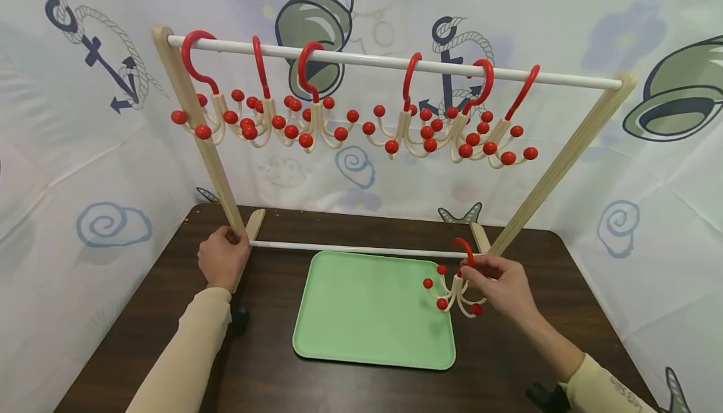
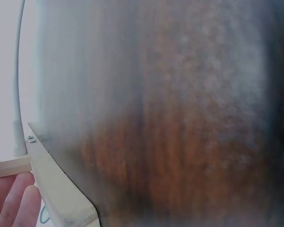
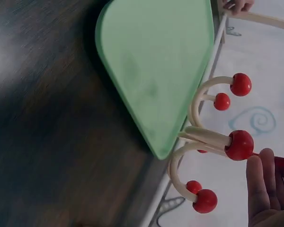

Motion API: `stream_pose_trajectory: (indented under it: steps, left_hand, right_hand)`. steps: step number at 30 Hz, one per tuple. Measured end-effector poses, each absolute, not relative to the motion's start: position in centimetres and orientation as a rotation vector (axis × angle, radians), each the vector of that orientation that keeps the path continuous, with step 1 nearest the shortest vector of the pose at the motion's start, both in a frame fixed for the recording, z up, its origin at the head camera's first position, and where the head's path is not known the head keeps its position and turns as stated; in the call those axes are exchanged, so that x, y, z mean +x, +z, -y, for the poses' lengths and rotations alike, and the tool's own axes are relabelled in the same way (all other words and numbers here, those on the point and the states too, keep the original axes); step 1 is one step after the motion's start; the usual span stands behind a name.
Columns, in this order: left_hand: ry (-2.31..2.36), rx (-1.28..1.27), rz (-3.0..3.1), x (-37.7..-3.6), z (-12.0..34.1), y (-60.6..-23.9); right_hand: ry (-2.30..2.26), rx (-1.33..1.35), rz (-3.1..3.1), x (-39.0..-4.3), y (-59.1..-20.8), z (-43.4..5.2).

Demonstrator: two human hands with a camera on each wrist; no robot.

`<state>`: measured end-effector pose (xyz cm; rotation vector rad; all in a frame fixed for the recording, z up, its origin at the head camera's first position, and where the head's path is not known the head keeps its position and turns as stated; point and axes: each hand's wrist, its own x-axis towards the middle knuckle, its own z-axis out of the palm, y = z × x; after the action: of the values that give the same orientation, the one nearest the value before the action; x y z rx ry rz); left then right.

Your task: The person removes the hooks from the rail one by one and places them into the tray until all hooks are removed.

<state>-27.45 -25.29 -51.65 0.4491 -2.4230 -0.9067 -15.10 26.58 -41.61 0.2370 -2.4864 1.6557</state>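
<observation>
Left sleeve (image 1: 179,350) nearest, we see the left hand (image 1: 222,259) gripping the wooden post (image 1: 217,177), the right hand (image 1: 503,284) pinching, by the tray's right edge (image 1: 450,337), a hanger (image 1: 458,285) whose arms could snag the lower bar (image 1: 350,249) if swung.

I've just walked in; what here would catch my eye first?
Probably the row of six red-hooked hangers on the white top rod. Below, the right hand pinches a seventh hanger by its red hook, and a green tray lies on the dark table.
</observation>
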Motion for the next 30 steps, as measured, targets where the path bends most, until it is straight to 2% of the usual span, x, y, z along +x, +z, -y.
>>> stream_pose_trajectory:
  steps: [17, 30]
  left_hand:
    - [-0.883, 0.435, 2.437, -27.9, 25.6, -51.9]
    - [-0.882, 0.399, 2.447, -27.9, 25.6, -51.7]
  right_hand:
    - [1.499, 0.263, 2.498, -17.9, -46.5, -23.2]
    - [1.37, 0.412, 2.508, -17.1, -47.4, -23.0]
